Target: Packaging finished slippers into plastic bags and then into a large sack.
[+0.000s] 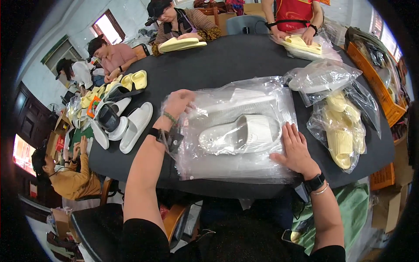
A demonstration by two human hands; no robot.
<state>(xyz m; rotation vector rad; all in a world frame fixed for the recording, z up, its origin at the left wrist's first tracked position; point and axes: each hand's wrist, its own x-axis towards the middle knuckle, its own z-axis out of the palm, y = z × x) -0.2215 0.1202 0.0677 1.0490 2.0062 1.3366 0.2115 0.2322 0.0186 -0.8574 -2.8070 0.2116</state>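
Note:
A pair of white slide slippers [261,135] lies in a clear plastic bag [235,168] on the black table in front of me. One slipper shows its ribbed strap; the other lies on its side behind it, partly veiled by glare. My left hand [180,102] is at the bag's far left corner, fingers curled on the film, with loose plastic around the wrist. Flat against the bag's right edge, beside the slipper's heel, rests my right hand [295,147], its fingers spread.
Loose white slippers [136,126] and a black one [110,117] lie on the left. Bagged yellow slippers [340,146] and a bagged white pair [323,78] sit at the right. Orange crates [388,102] stand beyond the table's right edge. Other people handle yellow slippers [181,44] across the table.

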